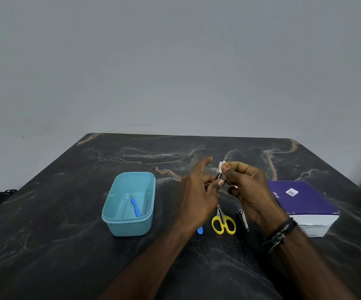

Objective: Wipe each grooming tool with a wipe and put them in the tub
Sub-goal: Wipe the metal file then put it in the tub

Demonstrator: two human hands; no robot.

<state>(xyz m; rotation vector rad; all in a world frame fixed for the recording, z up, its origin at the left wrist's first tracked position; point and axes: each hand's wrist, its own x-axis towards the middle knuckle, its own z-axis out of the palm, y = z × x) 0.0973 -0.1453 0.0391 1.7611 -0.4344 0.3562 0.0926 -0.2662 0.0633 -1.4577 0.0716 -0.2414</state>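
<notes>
Here your left hand (pixel 199 191) pinches a small dark tool (pixel 219 176) between thumb and fingers, grip clamped on its lower end, held up over the worktop (pixel 66 245) so both sides are free for wiping; your right hand (pixel 248 189) pinches a white wipe (pixel 222 165) folded round the tool's upper end, grip closed on the wipe. The tool is too small and too covered to name; what shows of it runs roughly upright, tilted slightly, long axis pointing away from you toward the wall, top end inside the wipe. The tub (pixel 112 215) stands to your left, open side up, near enough for a short drop, with a blue-handled tool (pixel 136 207) already lying in it, handle toward you, metal tip toward the far end. The unwiped tools wait in a row just below your hands: a blue tip (pixel 200 230) mostly hidden by your left wrist, yellow scissors (pixel 223 223) with handles toward you and blades away, nail clippers (pixel 242 219) lying lengthways beside them. A purple box (pixel 300 198) sits at your right, likely the wipe supply. Judgement: second tool mid-wipe, three left
</notes>
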